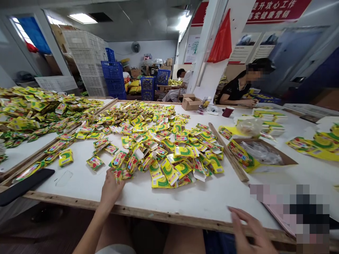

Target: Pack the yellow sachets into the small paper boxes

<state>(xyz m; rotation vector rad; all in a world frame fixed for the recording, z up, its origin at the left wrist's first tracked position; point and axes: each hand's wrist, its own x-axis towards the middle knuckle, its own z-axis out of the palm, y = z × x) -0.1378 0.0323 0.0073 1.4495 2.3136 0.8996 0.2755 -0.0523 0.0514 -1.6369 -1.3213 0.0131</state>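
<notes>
Left hand point(112, 187) touching box point(118, 174), grip unclear; right hand point(246, 227) open, empty. Box probably light, thin-walled, slightly slick, easily crushed; best pinched lightly across opposite edges.

Wearer's hands: two, left hand point(112, 186) and right hand point(250, 227), one of each.
Small yellow-and-green cartons point(169, 171): many dozens, overlapping too closely for an exact count.
Black phone-shaped object, left near corner of the bench point(185, 203): one.
Open printed box point(241, 155), toward the bench's right edge: one.
Brown cardboard box point(190, 104), far edge: one.
Dark red cup point(227, 112), far edge: one.
Co-workers point(234, 88) in view: two.
Hanging red bag point(221, 38): one.
Wall fan point(136, 47): one.
</notes>
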